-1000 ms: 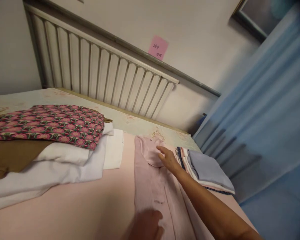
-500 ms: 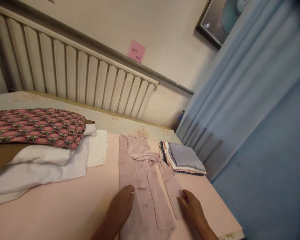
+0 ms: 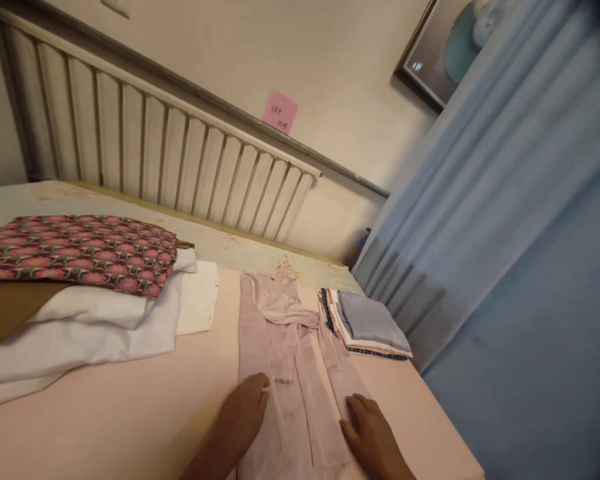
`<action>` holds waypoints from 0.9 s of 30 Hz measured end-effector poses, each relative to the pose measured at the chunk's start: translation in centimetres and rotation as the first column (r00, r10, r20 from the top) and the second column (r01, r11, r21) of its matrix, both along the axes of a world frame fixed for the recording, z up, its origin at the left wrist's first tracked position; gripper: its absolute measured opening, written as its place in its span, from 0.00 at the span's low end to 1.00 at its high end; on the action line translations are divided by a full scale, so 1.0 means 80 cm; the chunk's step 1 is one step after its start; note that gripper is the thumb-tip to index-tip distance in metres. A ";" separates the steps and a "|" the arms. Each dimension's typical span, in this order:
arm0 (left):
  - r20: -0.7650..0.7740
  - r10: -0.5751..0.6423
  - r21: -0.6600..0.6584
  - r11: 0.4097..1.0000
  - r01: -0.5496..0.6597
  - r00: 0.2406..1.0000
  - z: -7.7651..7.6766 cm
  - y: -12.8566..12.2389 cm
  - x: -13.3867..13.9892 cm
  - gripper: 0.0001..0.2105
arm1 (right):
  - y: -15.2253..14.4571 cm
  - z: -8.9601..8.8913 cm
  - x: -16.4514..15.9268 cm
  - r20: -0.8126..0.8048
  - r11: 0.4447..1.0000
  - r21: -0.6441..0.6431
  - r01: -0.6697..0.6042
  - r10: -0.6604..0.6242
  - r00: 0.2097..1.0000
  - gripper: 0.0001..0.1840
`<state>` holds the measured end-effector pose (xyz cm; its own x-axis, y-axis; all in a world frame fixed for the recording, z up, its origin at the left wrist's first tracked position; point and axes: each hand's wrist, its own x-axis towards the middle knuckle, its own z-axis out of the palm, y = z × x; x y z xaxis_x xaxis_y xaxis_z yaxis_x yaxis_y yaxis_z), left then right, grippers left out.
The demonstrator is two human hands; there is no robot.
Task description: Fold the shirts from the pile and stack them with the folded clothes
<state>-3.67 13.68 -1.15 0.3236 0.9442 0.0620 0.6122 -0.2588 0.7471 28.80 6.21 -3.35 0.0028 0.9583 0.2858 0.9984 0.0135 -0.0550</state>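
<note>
A pale pink blouse (image 3: 280,347) with sheer-looking fabric lies lengthwise before me, its upper part bunched and one sleeve (image 3: 343,373) running down its right side. My left hand (image 3: 243,417) is at the blouse's left part, fingers curled together against the cloth; the palm side is hidden. On the lower end of the sleeve rests my right hand (image 3: 373,437), with thumb and forefinger apart and the other fingers lightly bent. The sleeve's end is hidden under that hand.
To the right of the blouse sits a stack of folded clothes (image 3: 375,317), grey on top. At left are loose garments: a floral-patterned cloth (image 3: 90,253) over brown and white ones (image 3: 105,333). A pink sheet (image 3: 145,413) covers the bed. Behind stands a radiator (image 3: 180,157); a blue curtain (image 3: 480,220) hangs right.
My right hand has moved left, from beside the sleeve onto its lower end. My left hand stays at nearly the same place on the blouse. The view has shifted slightly.
</note>
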 end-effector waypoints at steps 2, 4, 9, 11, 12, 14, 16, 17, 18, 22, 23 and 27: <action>0.011 -0.006 0.000 1.000 0.006 1.000 0.000 0.000 -0.001 0.09 | 0.002 -0.012 -0.002 0.037 0.998 0.068 0.008 -0.010 0.999 0.17; 0.014 -0.007 0.002 1.000 0.007 1.000 0.000 -0.001 -0.001 0.09 | 0.002 -0.023 -0.005 0.058 0.990 0.138 0.014 -0.022 0.998 0.17; -0.013 -0.012 0.006 1.000 0.012 1.000 -0.001 -0.002 0.000 0.09 | -0.003 -0.041 -0.009 -0.024 0.960 0.281 -0.013 0.021 0.999 0.16; -0.007 -0.013 0.012 1.000 0.013 1.000 -0.002 -0.002 0.000 0.09 | -0.005 -0.043 -0.009 -0.073 0.948 0.318 -0.013 0.038 0.997 0.15; -0.005 -0.014 0.015 1.000 0.014 1.000 -0.002 -0.002 0.000 0.09 | -0.006 -0.043 -0.009 -0.093 0.943 0.332 -0.011 0.044 0.995 0.15; -0.016 -0.015 0.015 1.000 0.015 1.000 -0.002 -0.001 0.000 0.09 | -0.005 -0.043 -0.009 -0.125 0.936 0.351 -0.006 0.053 0.991 0.15; -0.027 -0.016 0.010 1.000 0.016 1.000 -0.001 -0.001 0.000 0.09 | -0.005 -0.043 -0.009 -0.145 0.933 0.361 0.003 0.053 0.988 0.16; -0.031 -0.015 0.006 1.000 0.015 0.999 -0.001 -0.002 0.000 0.09 | -0.004 -0.043 -0.008 -0.151 0.932 0.362 0.008 0.050 0.987 0.16; -0.033 -0.015 0.004 1.000 0.015 0.999 0.000 -0.002 0.000 0.09 | -0.004 -0.043 -0.008 -0.156 0.932 0.362 0.011 0.049 0.987 0.16; -0.047 -0.014 0.009 1.000 0.015 0.999 0.001 -0.004 -0.001 0.09 | -0.004 -0.043 -0.008 -0.169 0.931 0.366 0.009 0.057 0.984 0.16; -0.047 -0.015 0.012 1.000 0.015 0.999 0.000 -0.004 -0.001 0.09 | -0.004 -0.043 -0.008 -0.170 0.930 0.367 0.009 0.057 0.984 0.16; -0.043 -0.013 0.014 1.000 0.014 0.999 -0.002 -0.003 0.000 0.09 | -0.005 -0.042 -0.010 -0.178 0.933 0.359 0.029 0.038 0.983 0.16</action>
